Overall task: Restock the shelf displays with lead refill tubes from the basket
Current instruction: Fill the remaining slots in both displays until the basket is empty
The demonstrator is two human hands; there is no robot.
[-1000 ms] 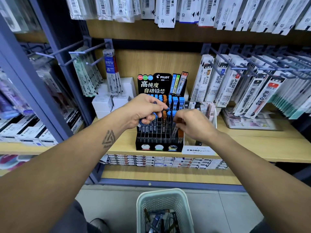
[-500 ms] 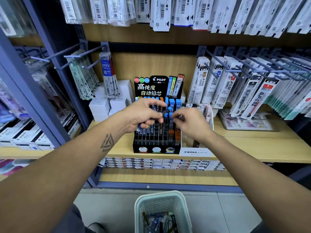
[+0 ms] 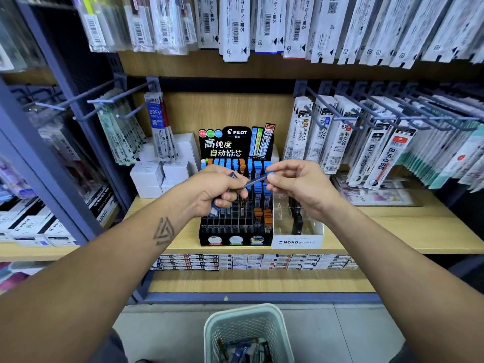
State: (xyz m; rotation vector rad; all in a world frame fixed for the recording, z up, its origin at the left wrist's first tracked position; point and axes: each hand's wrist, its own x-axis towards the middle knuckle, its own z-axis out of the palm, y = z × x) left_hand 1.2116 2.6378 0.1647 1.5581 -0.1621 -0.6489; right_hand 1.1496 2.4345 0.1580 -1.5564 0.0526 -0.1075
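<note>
- Two hands above wooden shelf [image 3: 392, 231]: left hand [image 3: 214, 189] grips tubes [image 3: 216, 206]; right hand [image 3: 301, 183] pinches blue-capped tube [image 3: 258, 179].
- Black display [image 3: 235, 226] on shelf, part-filled.
- Basket [image 3: 248, 326] on tiled floor [image 3: 340, 334], holding tubes.

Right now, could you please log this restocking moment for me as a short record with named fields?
setting: stationery shelf with hanging refill packs
left hand: left hand grips a bundle of lead refill tubes
right hand: right hand pinches the cap end of a blue-capped tube
tube position: held tilted in the air between both hands, above the display
display: black Pilot display, back rows filled, front slots mostly vacant
neighbour: Mono display beside it on the right
basket: pale basket on the floor, tubes inside
</note>
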